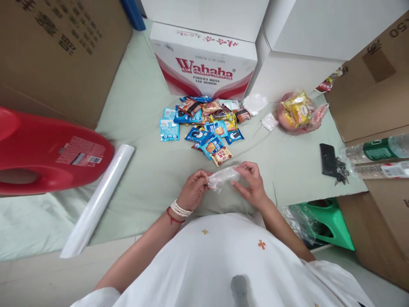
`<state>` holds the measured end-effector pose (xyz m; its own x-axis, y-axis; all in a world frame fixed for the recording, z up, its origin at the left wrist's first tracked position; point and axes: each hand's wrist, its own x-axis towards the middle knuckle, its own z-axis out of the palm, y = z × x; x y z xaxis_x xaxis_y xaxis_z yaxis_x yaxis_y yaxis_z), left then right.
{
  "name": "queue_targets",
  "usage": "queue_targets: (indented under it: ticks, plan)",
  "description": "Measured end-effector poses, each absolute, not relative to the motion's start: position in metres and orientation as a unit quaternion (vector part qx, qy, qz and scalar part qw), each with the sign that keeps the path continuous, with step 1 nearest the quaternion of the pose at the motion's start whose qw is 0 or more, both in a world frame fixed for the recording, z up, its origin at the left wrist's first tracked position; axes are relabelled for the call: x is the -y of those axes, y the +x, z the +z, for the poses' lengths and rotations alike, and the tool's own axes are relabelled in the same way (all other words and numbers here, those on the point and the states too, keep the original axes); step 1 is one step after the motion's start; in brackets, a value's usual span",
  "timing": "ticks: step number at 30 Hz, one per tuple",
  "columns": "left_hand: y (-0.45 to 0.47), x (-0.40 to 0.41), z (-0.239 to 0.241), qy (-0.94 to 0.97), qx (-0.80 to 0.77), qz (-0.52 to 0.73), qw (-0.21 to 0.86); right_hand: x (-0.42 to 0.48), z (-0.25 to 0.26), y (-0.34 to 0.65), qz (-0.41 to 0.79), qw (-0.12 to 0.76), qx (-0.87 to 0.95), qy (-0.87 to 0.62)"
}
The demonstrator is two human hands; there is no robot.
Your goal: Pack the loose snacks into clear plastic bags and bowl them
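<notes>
Between my two hands, a small clear plastic bag (pixel 222 177) is held just above the cloth in front of me. My left hand (pixel 195 187) is closed, pinching the gathered left end of the bag. At the other end are the fingers of my right hand (pixel 252 183), curled at the bag's edge with the thumb a little lower. Just beyond the bag lies a pile of small wrapped snacks (pixel 204 123) in blue, brown and yellow packets. A cream snack packet (pixel 221 156) is the one nearest my hands.
Behind the pile stands a Wahaha water carton (pixel 204 64). At right are a pink bowl (pixel 284 117) of yellow packets, stacked clear bags (pixel 254 104), a black phone (pixel 328 159), keys (pixel 341 172) and plastic bottles (pixel 383 149). A red jug (pixel 57 149) and white roll (pixel 99 200) lie left.
</notes>
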<state>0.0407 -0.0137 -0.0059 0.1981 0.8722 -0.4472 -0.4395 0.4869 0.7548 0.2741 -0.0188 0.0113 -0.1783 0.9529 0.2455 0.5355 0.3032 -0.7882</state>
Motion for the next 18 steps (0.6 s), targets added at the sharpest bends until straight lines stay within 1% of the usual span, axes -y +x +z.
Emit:
queue_targets:
  ticks: [2,3,7,10,14,16,18]
  plan:
    - [0.041,0.014,-0.005,0.255,-0.451,0.432,0.738,0.018,0.008,0.268,0.228,0.32,0.775,-0.495]
    - [0.041,0.014,-0.005,0.258,-0.454,0.427,0.738,0.016,0.006,0.265,0.216,0.307,0.787,-0.49]
    - [0.043,0.016,-0.006,0.3,-0.462,0.405,0.73,0.01,0.004,0.259,0.231,0.328,0.779,-0.481]
    - [0.042,0.016,-0.007,0.369,-0.482,0.373,0.702,0.008,0.007,0.259,0.281,0.331,0.769,-0.469]
    - [0.036,0.013,-0.005,0.389,-0.532,0.376,0.652,0.009,0.012,0.267,0.347,0.345,0.725,-0.485]
    - [0.037,0.013,0.0,0.41,-0.531,0.379,0.637,0.011,0.013,0.268,0.349,0.345,0.712,-0.501]
    - [0.042,0.014,0.004,0.46,-0.533,0.379,0.601,0.014,0.014,0.267,0.336,0.339,0.722,-0.5]
